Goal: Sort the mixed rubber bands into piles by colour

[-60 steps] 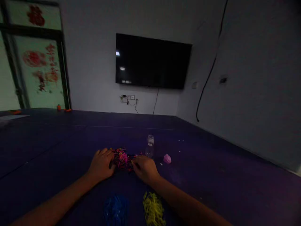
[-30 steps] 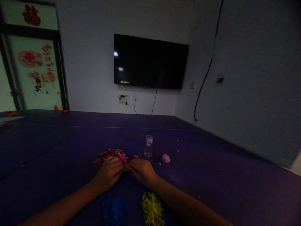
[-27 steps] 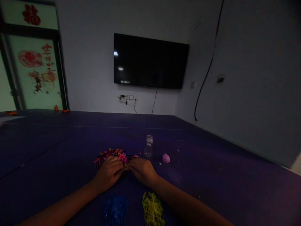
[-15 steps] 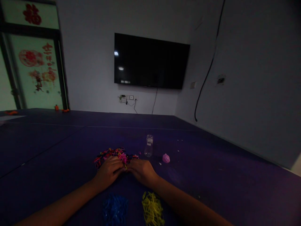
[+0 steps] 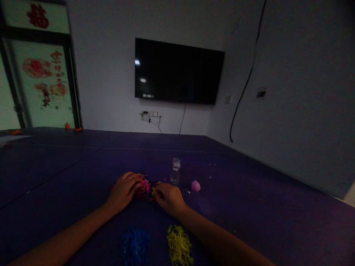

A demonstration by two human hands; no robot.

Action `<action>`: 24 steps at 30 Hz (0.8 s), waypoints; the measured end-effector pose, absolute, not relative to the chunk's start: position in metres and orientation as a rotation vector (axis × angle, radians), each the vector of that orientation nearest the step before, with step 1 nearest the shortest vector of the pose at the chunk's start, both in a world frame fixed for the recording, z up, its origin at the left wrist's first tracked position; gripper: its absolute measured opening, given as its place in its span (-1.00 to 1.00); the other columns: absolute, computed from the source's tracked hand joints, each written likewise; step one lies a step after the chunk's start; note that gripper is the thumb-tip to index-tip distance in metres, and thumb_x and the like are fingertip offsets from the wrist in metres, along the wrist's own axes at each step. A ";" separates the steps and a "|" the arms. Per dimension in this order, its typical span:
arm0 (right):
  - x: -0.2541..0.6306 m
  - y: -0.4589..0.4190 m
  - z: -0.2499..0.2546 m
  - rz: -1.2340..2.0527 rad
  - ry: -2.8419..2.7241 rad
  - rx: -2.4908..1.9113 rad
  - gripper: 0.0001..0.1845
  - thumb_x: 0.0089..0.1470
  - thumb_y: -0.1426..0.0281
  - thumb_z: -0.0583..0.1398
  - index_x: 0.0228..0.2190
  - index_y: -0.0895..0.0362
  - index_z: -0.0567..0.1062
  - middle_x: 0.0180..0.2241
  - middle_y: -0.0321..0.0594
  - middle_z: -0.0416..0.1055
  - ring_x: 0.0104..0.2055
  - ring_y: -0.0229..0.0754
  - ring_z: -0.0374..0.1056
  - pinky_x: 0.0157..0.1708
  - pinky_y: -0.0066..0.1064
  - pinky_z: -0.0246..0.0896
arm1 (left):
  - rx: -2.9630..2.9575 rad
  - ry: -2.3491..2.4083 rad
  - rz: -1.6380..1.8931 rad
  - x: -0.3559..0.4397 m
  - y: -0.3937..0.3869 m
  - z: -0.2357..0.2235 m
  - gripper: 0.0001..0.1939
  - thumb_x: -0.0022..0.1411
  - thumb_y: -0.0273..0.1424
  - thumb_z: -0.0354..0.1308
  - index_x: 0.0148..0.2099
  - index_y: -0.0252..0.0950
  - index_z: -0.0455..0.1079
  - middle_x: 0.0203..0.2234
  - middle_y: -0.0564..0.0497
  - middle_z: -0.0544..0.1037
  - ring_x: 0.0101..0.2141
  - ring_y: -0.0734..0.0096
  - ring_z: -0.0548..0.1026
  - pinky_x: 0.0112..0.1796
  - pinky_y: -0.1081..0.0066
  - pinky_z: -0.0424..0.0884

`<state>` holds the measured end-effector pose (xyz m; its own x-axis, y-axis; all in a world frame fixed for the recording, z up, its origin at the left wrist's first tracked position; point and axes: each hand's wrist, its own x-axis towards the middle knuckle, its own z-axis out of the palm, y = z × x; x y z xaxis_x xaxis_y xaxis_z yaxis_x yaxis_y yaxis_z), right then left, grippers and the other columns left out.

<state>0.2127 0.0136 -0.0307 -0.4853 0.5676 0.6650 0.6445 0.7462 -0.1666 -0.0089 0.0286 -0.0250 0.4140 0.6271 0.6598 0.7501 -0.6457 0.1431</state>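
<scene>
A mixed pile of small elastic bands point(image 5: 144, 187), mostly pink, red and dark, lies in front of me. My left hand point(image 5: 125, 190) rests over the pile's left side, fingers stretched out and slightly bent. At the right edge, my right hand point(image 5: 168, 197) has its fingers curled together, with a bit of yellow by the fingertips; what they hold is hidden. Nearer to me, between my forearms, are a heap of blue bands point(image 5: 135, 246) and a heap of yellow bands point(image 5: 179, 245).
Just beyond my right hand a clear plastic bottle point(image 5: 175, 171) stands upright without a lid. A pink knobbly object point(image 5: 195, 186) lies to its right. Small white scraps dot the purple surface point(image 5: 249, 207). A wall-mounted screen point(image 5: 177, 72) hangs at the back.
My hands have moved apart from the middle of the pile. The left has shifted left and forward onto the bands, the right slightly rightward; more pink bands show between them.
</scene>
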 end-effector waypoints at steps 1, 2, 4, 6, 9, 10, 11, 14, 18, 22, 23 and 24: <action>0.212 0.014 -0.031 -0.140 -2.212 -0.922 -0.89 0.05 0.48 0.08 -0.43 0.11 0.41 -0.46 -0.28 0.42 -0.42 -0.29 0.34 -0.44 -0.54 0.13 | -2.497 -1.294 -1.023 -0.012 0.033 -0.027 -0.71 0.31 -0.32 -0.11 -0.08 -0.20 0.41 -0.06 -0.04 0.48 0.00 0.21 0.32 -0.03 0.09 0.28; 0.212 0.014 -0.031 -0.148 -2.217 -0.927 -0.89 0.05 0.48 0.08 -0.43 0.11 0.41 -0.46 -0.28 0.42 -0.42 -0.29 0.33 -0.44 -0.54 0.12 | -2.507 -1.348 -1.004 -0.014 0.036 -0.029 -0.69 0.32 -0.31 -0.13 -0.06 -0.19 0.40 -0.03 -0.03 0.46 0.03 0.21 0.29 -0.02 0.09 0.27; 0.211 0.014 -0.031 -0.172 -2.229 -0.924 -0.89 0.06 0.48 0.08 -0.43 0.12 0.41 -0.46 -0.27 0.42 -0.41 -0.29 0.33 -0.42 -0.54 0.13 | -2.536 -1.406 -0.978 -0.016 0.042 -0.034 -0.66 0.33 -0.29 -0.15 -0.01 -0.19 0.38 0.01 -0.02 0.44 0.08 0.21 0.25 0.00 0.11 0.27; 0.210 0.013 -0.032 -0.190 -2.238 -0.922 -0.88 0.07 0.47 0.08 -0.43 0.12 0.42 -0.45 -0.26 0.43 -0.39 -0.28 0.34 -0.40 -0.53 0.14 | -2.573 -1.410 -0.954 -0.017 0.045 -0.038 -0.64 0.34 -0.28 -0.18 0.01 -0.21 0.37 0.00 -0.03 0.44 0.10 0.20 0.23 0.01 0.12 0.26; 0.210 0.013 -0.033 -0.191 -2.247 -0.918 -0.88 0.07 0.47 0.07 -0.42 0.12 0.42 -0.42 -0.24 0.44 -0.38 -0.27 0.35 -0.37 -0.52 0.16 | -2.619 -1.385 -0.912 -0.017 0.046 -0.041 -0.63 0.35 -0.28 -0.20 0.01 -0.20 0.38 -0.03 -0.02 0.47 0.10 0.17 0.23 0.03 0.09 0.21; 0.210 0.013 -0.032 -0.186 -2.250 -0.917 -0.88 0.07 0.47 0.07 -0.41 0.11 0.42 -0.42 -0.24 0.45 -0.38 -0.27 0.36 -0.36 -0.52 0.17 | -2.626 -1.382 -0.908 -0.017 0.046 -0.041 -0.63 0.35 -0.29 -0.20 0.01 -0.19 0.38 -0.04 -0.01 0.47 0.09 0.18 0.24 0.04 0.07 0.19; 0.210 0.013 -0.032 -0.181 -2.254 -0.918 -0.88 0.07 0.48 0.07 -0.40 0.11 0.42 -0.42 -0.25 0.45 -0.38 -0.27 0.36 -0.36 -0.52 0.17 | -2.622 -1.380 -0.919 -0.017 0.046 -0.040 -0.63 0.35 -0.29 -0.20 0.01 -0.18 0.38 -0.04 0.00 0.47 0.08 0.19 0.25 0.05 0.05 0.18; 0.211 0.013 -0.031 -0.184 -2.272 -0.930 -0.89 0.05 0.48 0.08 -0.40 0.10 0.41 -0.43 -0.26 0.45 -0.39 -0.25 0.36 -0.38 -0.51 0.17 | -2.586 -1.360 -1.034 -0.016 0.043 -0.035 -0.65 0.34 -0.32 -0.18 -0.03 -0.17 0.40 -0.08 0.00 0.50 0.03 0.26 0.31 0.03 0.09 0.21; 0.211 0.013 -0.031 -0.197 -2.288 -0.931 -0.89 0.05 0.48 0.07 -0.41 0.10 0.41 -0.41 -0.25 0.46 -0.37 -0.25 0.37 -0.38 -0.50 0.16 | -2.512 -1.383 -1.241 -0.017 0.041 -0.029 -0.70 0.27 -0.34 -0.08 -0.21 -0.23 0.49 -0.26 -0.03 0.55 -0.16 0.31 0.45 -0.12 0.23 0.37; 0.211 0.013 -0.030 -0.203 -2.307 -0.925 -0.89 0.05 0.48 0.07 -0.43 0.11 0.40 -0.44 -0.27 0.45 -0.39 -0.24 0.36 -0.41 -0.50 0.14 | -2.451 -1.461 -1.303 -0.020 0.041 -0.029 -0.79 0.16 -0.37 0.05 -0.32 -0.22 0.52 -0.35 -0.02 0.57 -0.24 0.28 0.49 -0.19 0.26 0.41; 0.211 0.012 -0.030 -0.205 -2.311 -0.917 -0.89 0.05 0.48 0.07 -0.43 0.12 0.40 -0.44 -0.27 0.45 -0.39 -0.24 0.36 -0.41 -0.50 0.14 | -2.461 -1.463 -1.292 -0.020 0.042 -0.029 -0.81 0.15 -0.38 0.06 -0.33 -0.22 0.53 -0.35 -0.02 0.57 -0.24 0.28 0.49 -0.20 0.26 0.41; 0.211 0.013 -0.030 -0.207 -2.313 -0.908 -0.88 0.05 0.48 0.06 -0.42 0.12 0.40 -0.44 -0.26 0.45 -0.39 -0.25 0.36 -0.41 -0.49 0.14 | -2.477 -1.461 -1.274 -0.020 0.042 -0.030 -0.81 0.13 -0.40 0.07 -0.33 -0.22 0.53 -0.36 -0.01 0.58 -0.26 0.29 0.50 -0.20 0.26 0.41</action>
<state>0.2112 0.0125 -0.0299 -0.5586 0.5571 0.6145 0.6575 0.7490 -0.0814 -0.0198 0.0419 -0.0298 0.2405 0.7331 0.6362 0.7300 -0.5686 0.3792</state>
